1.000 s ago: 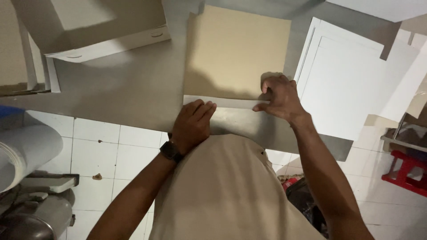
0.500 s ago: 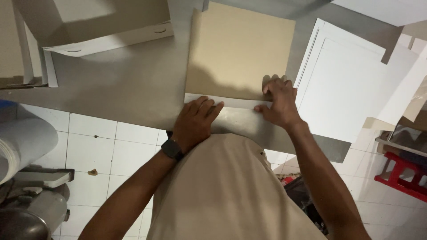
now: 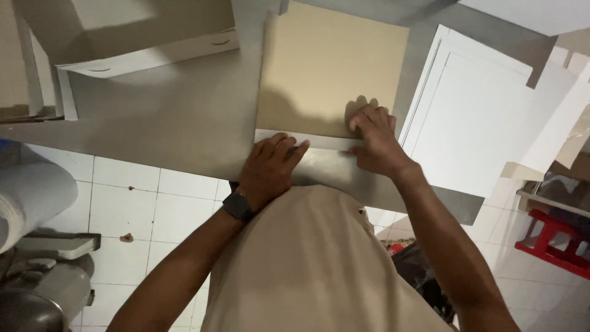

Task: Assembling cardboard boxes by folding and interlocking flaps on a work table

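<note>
**Flap folded along the near edge, both hands pressing the crease**

Compared with a second ago, the left hand [image 3: 270, 169] has slid a little to the right along the near edge of the tan cardboard sheet [image 3: 332, 67], and the right hand [image 3: 375, 138] has moved up so that its fingertips now sit on the tan face just above the fold. The narrow pale flap [image 3: 326, 142] lies flat between the two hands, which suggests the crease is being firmed down rather than started.

The sheet lies on the grey tabletop [image 3: 166, 117], directly in front of the person. Its long axis appears to run away from the body, while the folded flap runs crosswise, left to right, along the edge nearest the person.

Neither grip closes around anything: the left hand lies palm down with fingers spread flat on the flap, and the right hand presses with bent fingers on the sheet. A stack of white flat boards [image 3: 479, 123] lies just to the right, and a white box [image 3: 141, 43] stands farther left.
</note>
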